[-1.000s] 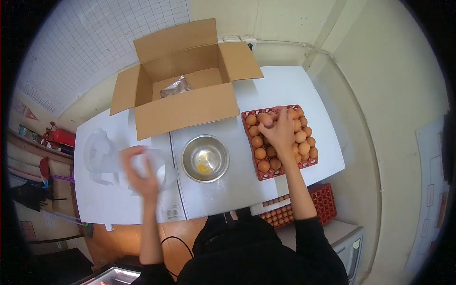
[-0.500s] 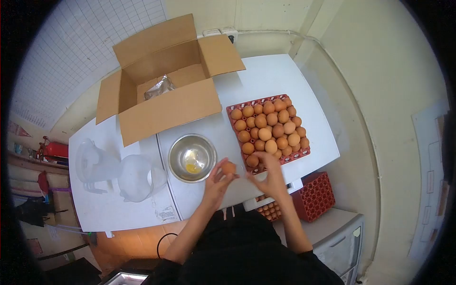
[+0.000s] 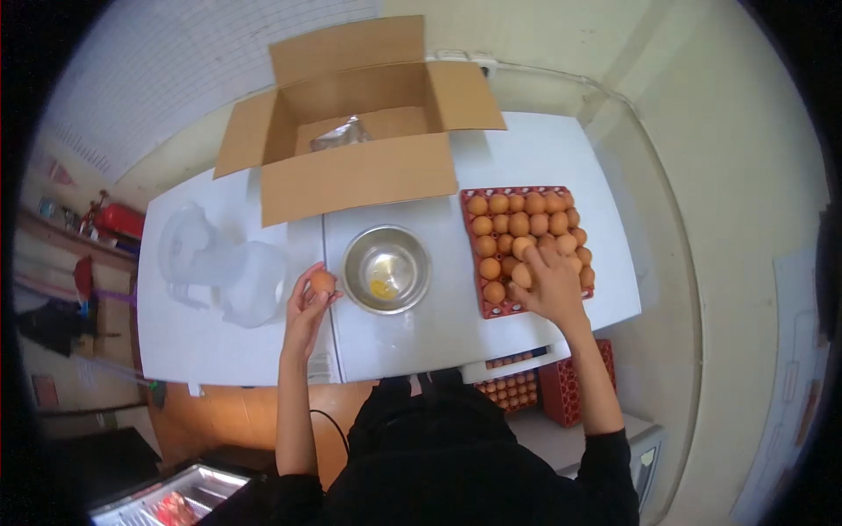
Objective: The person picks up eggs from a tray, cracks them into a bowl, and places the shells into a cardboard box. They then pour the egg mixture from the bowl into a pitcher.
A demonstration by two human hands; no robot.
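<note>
Holding one brown egg [image 3: 323, 281] in my left hand [image 3: 305, 310], fingers curled round it, just left of the one steel bowl [image 3: 414, 263]; my right hand [image 3: 554, 287] lies on the tray eggs [image 3: 498, 203] in the red tray [image 3: 488, 313] right of it, grip unclear; one yolk [image 3: 379, 287] inside the bowl; two clear jugs [image 3: 253, 282] farther left; one open cardboard box [image 3: 355, 184] behind.

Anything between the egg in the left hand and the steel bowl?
Nothing visible. The left hand holds the egg just left of the bowl rim, only bare table between them. The plastic jug sits on the hand's far side; the right hand is at the egg tray.
</note>
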